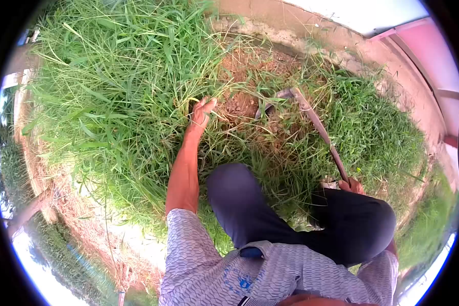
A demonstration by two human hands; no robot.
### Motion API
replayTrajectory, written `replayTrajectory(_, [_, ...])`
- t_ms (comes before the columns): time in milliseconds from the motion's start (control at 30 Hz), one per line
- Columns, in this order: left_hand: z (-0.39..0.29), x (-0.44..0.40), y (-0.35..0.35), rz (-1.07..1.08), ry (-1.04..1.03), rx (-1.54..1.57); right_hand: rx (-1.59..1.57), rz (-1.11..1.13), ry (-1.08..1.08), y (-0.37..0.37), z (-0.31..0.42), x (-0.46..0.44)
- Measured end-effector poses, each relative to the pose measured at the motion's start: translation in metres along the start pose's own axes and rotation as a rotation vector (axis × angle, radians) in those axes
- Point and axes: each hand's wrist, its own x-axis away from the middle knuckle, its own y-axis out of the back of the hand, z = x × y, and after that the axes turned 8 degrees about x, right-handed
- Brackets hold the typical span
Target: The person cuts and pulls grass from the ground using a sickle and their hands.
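Note:
My left hand (202,113) is low among the tall green grass (132,71), its fingers closed around some grass stems. Those stems spread to the right over a patch of bare reddish soil (239,104). My right hand (351,186), beside my right knee, is wrapped around the lower end of a sickle's long wooden handle (319,125). The sickle's curved metal blade (264,109) points left and down into the grass at the soil's edge, to the right of my left hand. Grass partly hides the blade.
A low earthen wall edge (270,33) runs along the top and curves down the right, with pinkish panels (423,56) beyond. My bent knees (234,183) are close below the grass. Dry straw-coloured ground (94,224) lies at the lower left.

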Motion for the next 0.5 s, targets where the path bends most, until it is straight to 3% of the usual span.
replayTrajectory(33, [-0.017,0.011,-0.014,-0.074,-0.061,-0.323,-0.036,-0.015,0.034,0.005,0.008,-0.001])
replayTrajectory(133, [-0.049,0.054,-0.011,0.134,-0.183,-0.737,-0.117,0.015,0.128,0.025,0.042,0.004])
replayTrajectory(167, [-0.076,0.077,-0.011,0.201,-0.072,-0.838,-0.125,0.016,0.193,0.015,0.022,-0.005])
replayTrajectory(233, [-0.079,0.125,0.010,-0.217,-0.031,-0.498,-0.076,0.030,0.066,0.024,0.031,0.015])
replayTrajectory(367, [0.010,0.132,0.058,-0.470,-0.003,0.225,-0.196,0.046,0.080,0.070,0.097,0.043])
replayTrajectory(433, [0.003,0.126,0.052,-0.603,0.032,0.250,-0.182,-0.059,0.097,0.077,0.120,0.034])
replayTrajectory(500, [-0.023,0.131,0.050,-0.615,0.017,-0.157,-0.156,-0.133,0.086,0.081,0.147,0.025])
